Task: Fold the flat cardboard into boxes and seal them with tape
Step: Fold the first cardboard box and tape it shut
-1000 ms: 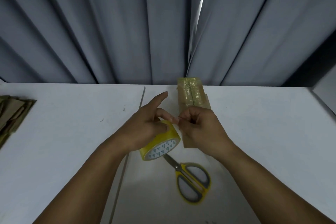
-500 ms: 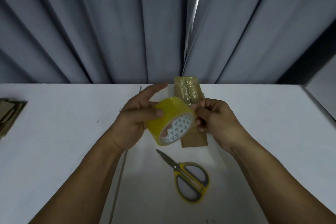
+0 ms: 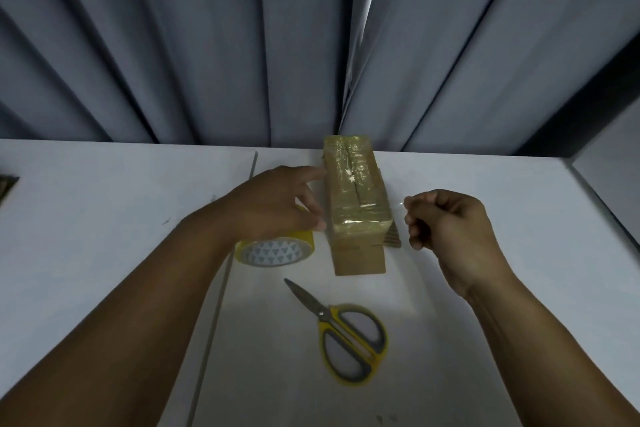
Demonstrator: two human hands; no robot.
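A narrow brown cardboard box (image 3: 358, 253) stands in the middle of the white table (image 3: 104, 218), its top covered in shiny clear tape. My left hand (image 3: 273, 201) grips a yellow tape roll (image 3: 273, 251) set on the table just left of the box. My right hand (image 3: 446, 222) hovers to the right of the box, fingers pinched together. A faint glint at its fingertips looks like the free end of the tape. The strip itself is too clear to trace across the box.
Yellow-handled scissors (image 3: 349, 336) lie shut on the table in front of the box. A corner of stacked flat cardboard (image 3: 5, 184) shows at the far left edge. A grey curtain (image 3: 242, 45) hangs right behind the table. A seam (image 3: 221, 288) runs along the tabletop.
My hands were together holding the roll above the table. They have moved apart: the left took the roll down to the left of the box, the right pulled away to the right side.
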